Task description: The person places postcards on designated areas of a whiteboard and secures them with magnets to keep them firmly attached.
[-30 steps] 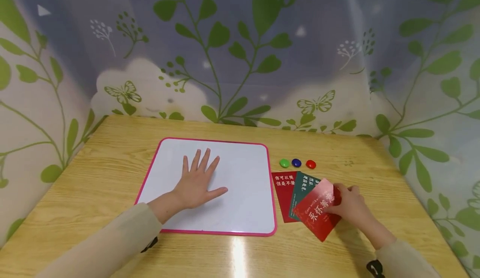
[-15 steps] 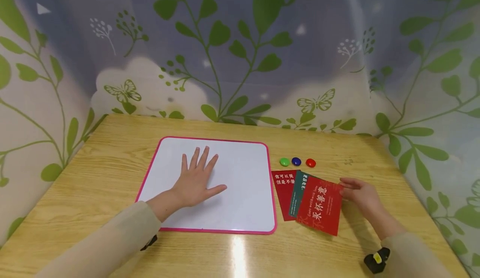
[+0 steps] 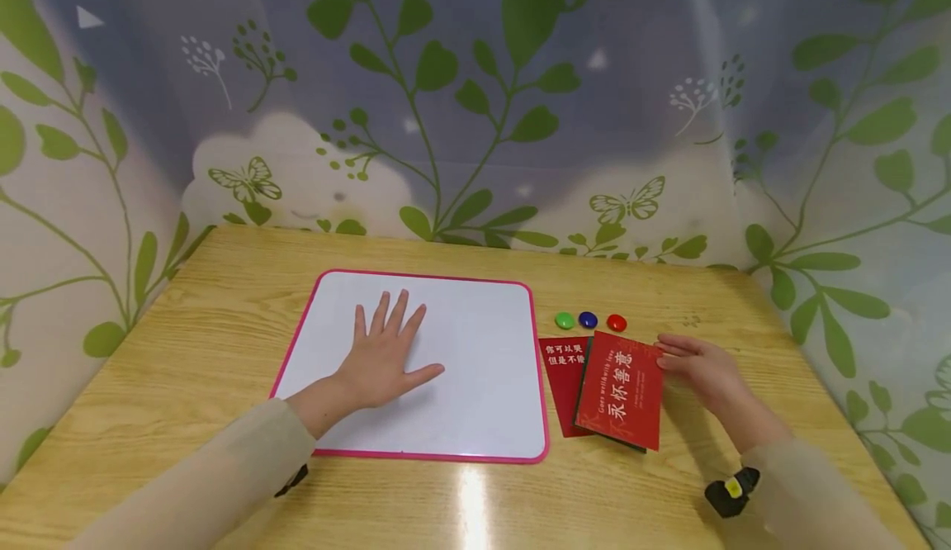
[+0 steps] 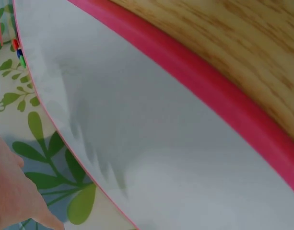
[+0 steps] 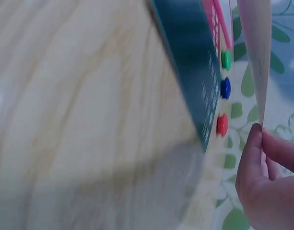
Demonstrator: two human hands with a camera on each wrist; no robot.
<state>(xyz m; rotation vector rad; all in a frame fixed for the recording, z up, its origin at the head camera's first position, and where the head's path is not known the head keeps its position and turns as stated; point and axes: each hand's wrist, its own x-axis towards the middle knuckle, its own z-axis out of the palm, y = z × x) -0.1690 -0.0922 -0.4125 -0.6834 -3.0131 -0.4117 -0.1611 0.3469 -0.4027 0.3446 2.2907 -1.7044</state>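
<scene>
While a red, rectangular paper card with white lettering (image 3: 621, 389) extends leftward, the right grip (image 3: 702, 371) pinches its edge; the left grip (image 3: 381, 362) lies splayed.

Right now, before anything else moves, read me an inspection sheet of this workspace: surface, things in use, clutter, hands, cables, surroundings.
Surface: wood-grain table, glare near the front.
Job's things: pink-edged whiteboard, lying flat; held red card, raised above the green card; other red card, right of the whiteboard; green button, blue button and red button in a row.
Clutter: nothing seen.
Hands: left hand spread over the whiteboard; right hand pinches the held red card's edge.
Cables: nothing seen.
Surroundings: leaf-patterned backdrop.
</scene>
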